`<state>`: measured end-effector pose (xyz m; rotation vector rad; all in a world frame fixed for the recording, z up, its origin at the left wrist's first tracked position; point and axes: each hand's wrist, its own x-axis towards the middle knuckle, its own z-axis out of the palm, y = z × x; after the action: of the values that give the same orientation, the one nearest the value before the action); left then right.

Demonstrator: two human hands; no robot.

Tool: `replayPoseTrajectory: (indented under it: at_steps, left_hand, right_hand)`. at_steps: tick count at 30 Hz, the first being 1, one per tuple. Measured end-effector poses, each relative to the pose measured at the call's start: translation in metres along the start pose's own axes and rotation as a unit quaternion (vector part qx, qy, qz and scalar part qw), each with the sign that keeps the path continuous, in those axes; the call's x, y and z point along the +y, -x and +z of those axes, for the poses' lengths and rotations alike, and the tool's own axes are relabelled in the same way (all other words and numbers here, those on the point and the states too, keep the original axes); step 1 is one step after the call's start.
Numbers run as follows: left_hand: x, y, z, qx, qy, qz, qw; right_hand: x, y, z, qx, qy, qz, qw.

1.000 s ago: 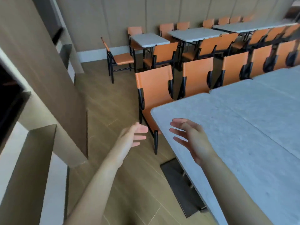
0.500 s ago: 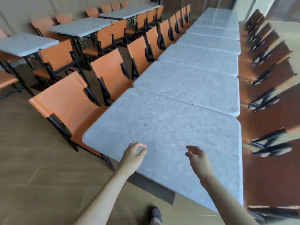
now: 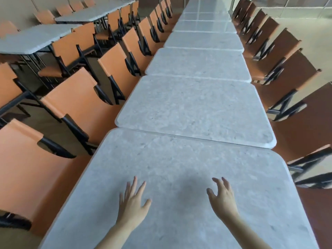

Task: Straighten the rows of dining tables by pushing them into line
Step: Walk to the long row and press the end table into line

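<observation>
With the left hand [image 3: 132, 203] and right hand [image 3: 222, 198] spread open-fingered over the nearest table [image 3: 179, 168], press flat and push evenly (its far edge sits skewed against the next table [image 3: 195, 108]).

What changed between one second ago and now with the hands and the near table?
The view swung from the table's corner to look down the row. Both hands moved from the air beside the edge to over the nearest grey stone-look tabletop: left hand fingers spread flat, right hand fingers loosely curled; contact unclear. Nothing gripped then or now. The orange chairs look unmoved.
</observation>
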<state>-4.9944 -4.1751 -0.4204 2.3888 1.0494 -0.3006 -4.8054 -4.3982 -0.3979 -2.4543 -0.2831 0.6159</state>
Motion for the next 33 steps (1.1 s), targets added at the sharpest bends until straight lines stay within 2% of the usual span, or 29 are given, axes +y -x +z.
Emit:
replayPoseTrajectory:
  at_steps: [4, 9, 13, 16, 19, 25, 33]
  left_hand:
    - [-0.007, -0.112, -0.012, 0.057, -0.047, 0.024, 0.997]
    - [-0.007, -0.198, -0.010, 0.063, -0.075, 0.048, 0.994]
    - [-0.019, -0.210, 0.005, 0.093, -0.120, 0.069, 0.986]
    - [-0.017, -0.211, 0.002, 0.106, -0.117, 0.063, 0.985]
    - [-0.015, -0.211, 0.004, 0.137, -0.116, 0.068, 0.982]
    - [-0.017, -0.213, 0.008, 0.143, -0.120, 0.069, 0.980]
    - [-0.014, -0.210, 0.005, 0.139, -0.117, 0.069, 0.981]
  right_hand:
    - [-0.027, -0.085, 0.030, 0.043, 0.093, 0.009, 0.995]
    - [-0.024, -0.134, 0.071, 0.078, 0.171, 0.072, 0.980]
    - [-0.026, -0.136, 0.088, 0.141, 0.217, 0.067, 0.964]
    - [-0.027, -0.135, 0.086, 0.120, 0.232, 0.059, 0.963]
    - [-0.026, -0.132, 0.088, 0.141, 0.239, 0.045, 0.960]
    - [-0.019, -0.135, 0.092, 0.166, 0.232, 0.025, 0.958]
    - [-0.023, -0.135, 0.089, 0.146, 0.234, 0.034, 0.960]
